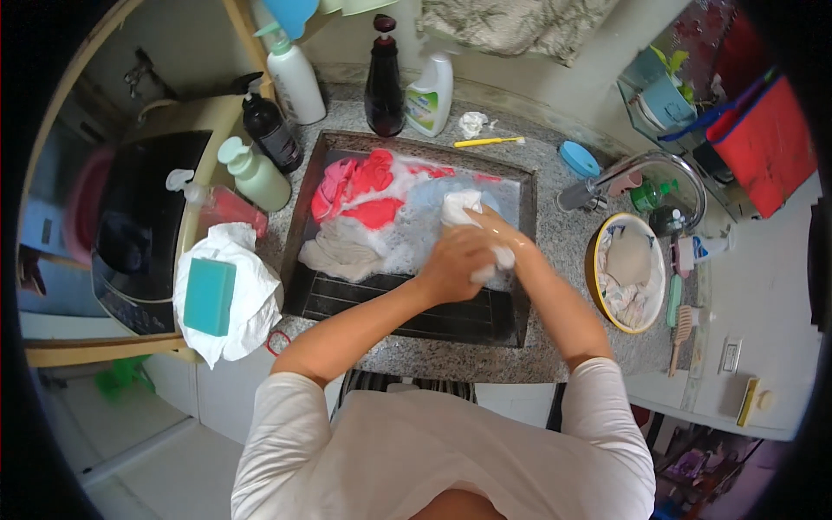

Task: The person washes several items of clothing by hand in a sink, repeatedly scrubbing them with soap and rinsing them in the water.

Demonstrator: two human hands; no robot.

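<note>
Over the sink (299, 243), my left hand (455, 260) and my right hand (492, 227) are close together, both closed on a bunched white cloth (461, 206). One part of the cloth sticks up beyond my fingers, and another hangs beside my right wrist. Below them lies foamy water. Red garments (373, 212) and a greyish-beige cloth (341, 249) lie in the left half of the sink, partly under suds. A light blue cloth (429, 196) shows just behind my hands. The black ridged washboard surface (399, 308) runs along the sink's near side.
Several bottles, among them a dark pump bottle (384, 82), stand behind and left. A yellow toothbrush (485, 142) lies at the back. The curved faucet (685, 169) and a yellow-rimmed basin of cloths (596, 290) are right. A teal sponge (209, 296) rests on white cloth at left.
</note>
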